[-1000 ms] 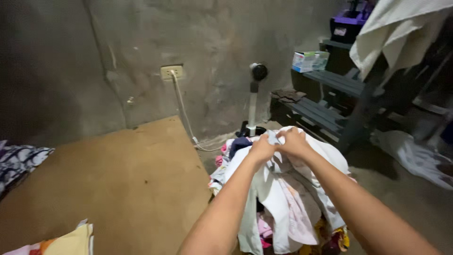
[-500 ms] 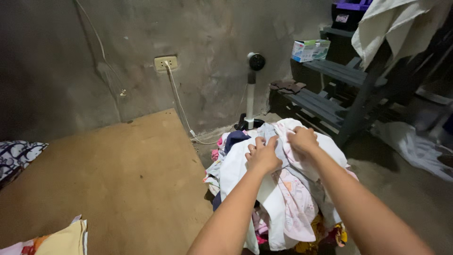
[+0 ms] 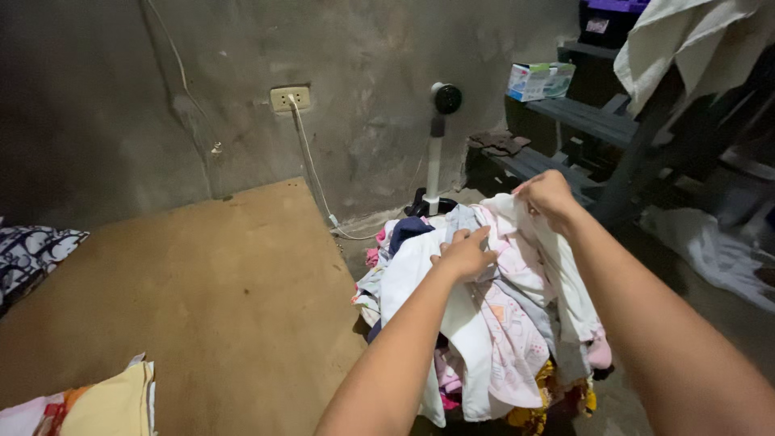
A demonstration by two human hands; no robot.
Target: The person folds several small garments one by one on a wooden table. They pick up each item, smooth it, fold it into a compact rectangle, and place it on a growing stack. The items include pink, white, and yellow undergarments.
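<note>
A heap of mixed clothes (image 3: 452,323), mostly white and pink, sits low in the middle of the head view. My left hand (image 3: 464,254) lies flat on top of the heap, fingers pressing a white piece. My right hand (image 3: 547,195) is raised above the heap's far side and pinches the edge of a white garment (image 3: 557,258), which hangs down from it over the pile.
A brown wooden board (image 3: 202,282) lies to the left, with folded cloth (image 3: 105,408) at its near corner and patterned fabric (image 3: 28,250) at the left edge. A fan stand (image 3: 434,169) and wall socket (image 3: 289,98) are behind. Dark shelves (image 3: 581,121) with a box stand at the right.
My right hand has lifted up and to the right, pulling the white garment's edge off the heap. My left hand has stayed on the pile and flattened out.
</note>
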